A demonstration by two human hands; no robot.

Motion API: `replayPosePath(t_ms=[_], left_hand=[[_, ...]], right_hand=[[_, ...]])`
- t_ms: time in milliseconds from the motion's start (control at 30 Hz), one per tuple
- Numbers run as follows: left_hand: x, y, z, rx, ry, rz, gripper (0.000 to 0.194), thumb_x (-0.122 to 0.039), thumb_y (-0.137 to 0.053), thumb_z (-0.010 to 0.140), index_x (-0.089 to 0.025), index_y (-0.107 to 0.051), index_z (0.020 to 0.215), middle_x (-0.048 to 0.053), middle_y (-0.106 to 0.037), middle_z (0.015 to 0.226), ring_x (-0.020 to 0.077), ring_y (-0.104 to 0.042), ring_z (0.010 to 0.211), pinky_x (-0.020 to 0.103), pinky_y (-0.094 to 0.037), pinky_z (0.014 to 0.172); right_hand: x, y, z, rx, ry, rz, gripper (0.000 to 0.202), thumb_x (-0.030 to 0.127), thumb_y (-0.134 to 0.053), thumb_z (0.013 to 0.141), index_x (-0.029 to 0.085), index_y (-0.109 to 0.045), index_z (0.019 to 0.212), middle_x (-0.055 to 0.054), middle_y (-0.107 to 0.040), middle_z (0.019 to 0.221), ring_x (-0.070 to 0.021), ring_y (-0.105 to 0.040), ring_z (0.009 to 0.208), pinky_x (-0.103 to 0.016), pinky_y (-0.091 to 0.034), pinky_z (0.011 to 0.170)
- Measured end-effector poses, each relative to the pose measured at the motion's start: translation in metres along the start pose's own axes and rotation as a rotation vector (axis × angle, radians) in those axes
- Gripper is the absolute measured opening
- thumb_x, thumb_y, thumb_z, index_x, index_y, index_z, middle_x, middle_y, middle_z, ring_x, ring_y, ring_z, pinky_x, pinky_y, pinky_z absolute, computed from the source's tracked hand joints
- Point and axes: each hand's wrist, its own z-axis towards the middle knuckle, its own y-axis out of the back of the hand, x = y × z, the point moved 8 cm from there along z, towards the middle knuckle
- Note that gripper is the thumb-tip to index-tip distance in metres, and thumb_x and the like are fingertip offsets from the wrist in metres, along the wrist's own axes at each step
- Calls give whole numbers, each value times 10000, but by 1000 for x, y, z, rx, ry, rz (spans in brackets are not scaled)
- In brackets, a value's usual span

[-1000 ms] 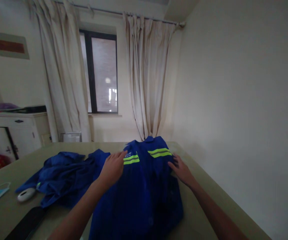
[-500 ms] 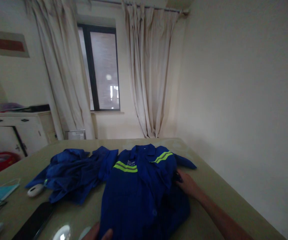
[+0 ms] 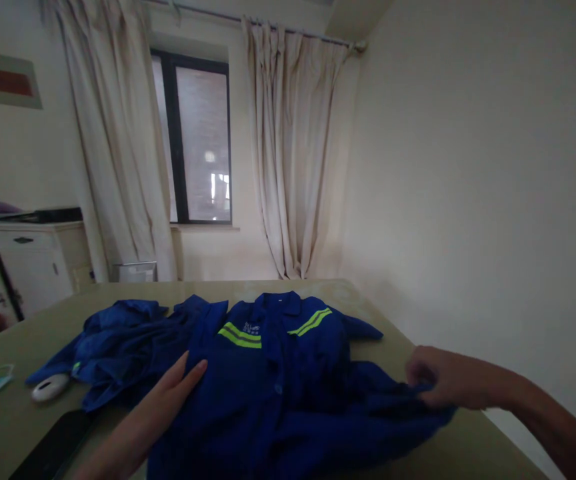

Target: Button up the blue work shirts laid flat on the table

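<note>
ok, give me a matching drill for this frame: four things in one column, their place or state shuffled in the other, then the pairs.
Things:
1. left hand
2. right hand
3. white mouse
4. crumpled blue garment

Place or state:
A. pinching a sleeve of the blue work shirt out to the side
B. on the table, left of the heaped blue cloth
C. lying flat, fingers out, on the shirt's front
D. bunched in a heap, left of the spread shirt

Pairs: 1-C, 2-A, 3-B, 4-D
</note>
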Motion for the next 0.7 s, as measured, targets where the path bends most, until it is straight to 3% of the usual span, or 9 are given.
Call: replayPosePath(t_ms=[100, 200, 300, 400, 500, 567, 700], left_hand=[[13, 4, 7, -22, -110, 345, 836, -719, -563, 834, -195, -432, 1472, 139, -501, 1546, 329, -507, 1398, 474, -444, 1146], [-2, -18, 3, -109, -369, 714, 752, -640, -554, 853, -150, -494, 1420, 173, -585, 1448, 362, -513, 1382, 520, -375, 1181], [-23, -61, -6, -126, -518, 985, 684, -531, -544, 866, -166, -519, 1443, 165, -515, 1522, 361, -436, 1439, 526, -343, 1191], [-15, -103, 2, 115, -384, 1156, 743, -620, -558, 841, -195, -555, 1452, 189, -472, 1556, 405, -395, 1459, 569, -294, 1197], [0, -116, 24, 251, -248, 1244, 942, -754, -597, 747, -240, -456, 1524, 224, -413, 1581, 476, -368, 1452, 643, -241, 1182], [6, -114, 45, 259, -226, 1256, 1014, -779, -624, 701, -292, -378, 1555, 207, -343, 1622, 492, -323, 1468, 658, -237, 1171], [10, -109, 93, 217, -222, 1210, 1000, -810, -576, 716, -315, -364, 1558, 200, -293, 1643, 505, -278, 1480, 681, -235, 1155]], right_hand=[[4, -13, -28, 249, -6, -103, 114, 280, -789, 548, 262, -768, 659, -37, -718, 694, -202, -640, 637, -281, -412, 553], [28, -34, -18, 161, 73, -96, 204, 410, -777, 664, 285, -793, 824, -51, -737, 792, -246, -668, 743, -319, -481, 667], [56, -82, 13, 62, 185, 5, 439, 521, -717, 761, 292, -761, 1133, -95, -740, 1136, -306, -685, 981, -408, -508, 909], [70, -145, 49, 70, 173, -32, 614, 495, -728, 771, 282, -665, 1343, -150, -540, 1495, -402, -534, 1318, -524, -375, 1123], [74, -188, 82, 82, 121, -120, 623, 507, -660, 848, 312, -581, 1435, -145, -407, 1602, -442, -358, 1458, -661, -236, 1161], [73, -202, 101, 70, 124, -160, 629, 564, -585, 905, 327, -520, 1484, -127, -362, 1628, -425, -278, 1503, -671, -173, 1177], [66, -211, 134, 8, 163, -222, 672, 665, -433, 965, 326, -425, 1546, -92, -309, 1656, -354, -214, 1540, -557, -111, 1231]])
